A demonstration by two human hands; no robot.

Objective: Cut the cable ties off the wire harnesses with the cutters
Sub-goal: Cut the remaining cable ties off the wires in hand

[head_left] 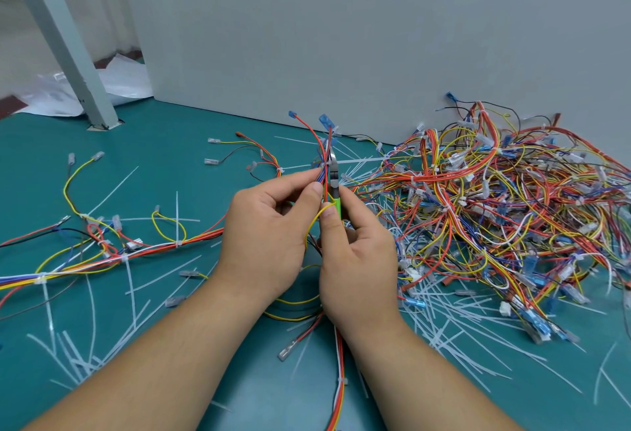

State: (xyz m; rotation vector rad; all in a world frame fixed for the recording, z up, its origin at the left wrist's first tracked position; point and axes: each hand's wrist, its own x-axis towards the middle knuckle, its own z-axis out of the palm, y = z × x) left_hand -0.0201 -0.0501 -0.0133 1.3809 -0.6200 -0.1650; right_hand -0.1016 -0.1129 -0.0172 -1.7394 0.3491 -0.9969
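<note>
While a wire harness (323,154) is pinched by the left hand (269,239), green-handled cutters (333,174) are gripped in the right hand (355,260), blades against the bundle just above both hands.

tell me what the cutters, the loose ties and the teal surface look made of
Cutters: bare grey metal head with a dull sheen; glossy green handle, likely a plastic sleeve. Loose ties: thin milky-white translucent strips, probably nylon. Teal surface: flat matte sheet, possibly rubber or vinyl; the look leaves it open.
</note>
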